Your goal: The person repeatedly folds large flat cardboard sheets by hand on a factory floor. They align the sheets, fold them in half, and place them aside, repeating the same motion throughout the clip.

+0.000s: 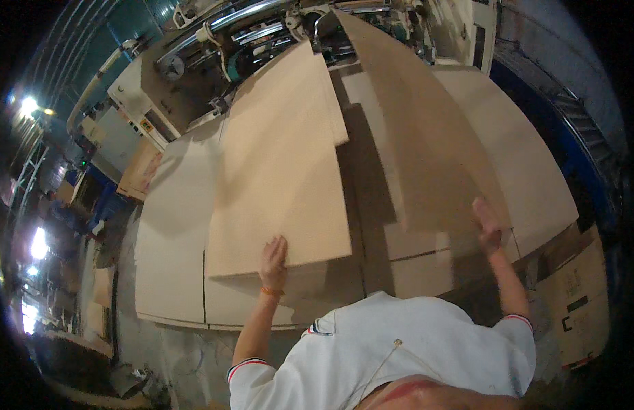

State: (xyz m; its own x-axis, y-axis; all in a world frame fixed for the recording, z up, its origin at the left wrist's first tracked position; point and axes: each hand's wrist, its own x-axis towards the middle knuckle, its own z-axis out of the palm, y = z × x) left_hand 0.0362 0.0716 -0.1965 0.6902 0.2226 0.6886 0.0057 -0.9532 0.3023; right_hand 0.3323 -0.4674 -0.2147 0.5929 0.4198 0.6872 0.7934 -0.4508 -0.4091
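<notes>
My left hand (273,262) lies at the near edge of a long tan cardboard sheet (283,171), its fingers stretched out flat on the top face. Beneath that sheet a shadowed cardboard face (310,279) shows along the near edge. My right hand (489,227) grips the near right edge of a second cardboard sheet (433,143), which stands tilted, with its far end up by the machine. Part of the right hand's grip is hidden by its own fingers. Under both sheets spreads a layer of paler cardboard (173,239).
A machine with rollers (262,37) runs across the far side, with a cream housing (149,102) at its left. At the right are a blue rail (570,137) and a printed cardboard piece (573,304). More cardboard (102,294) stands at the far left.
</notes>
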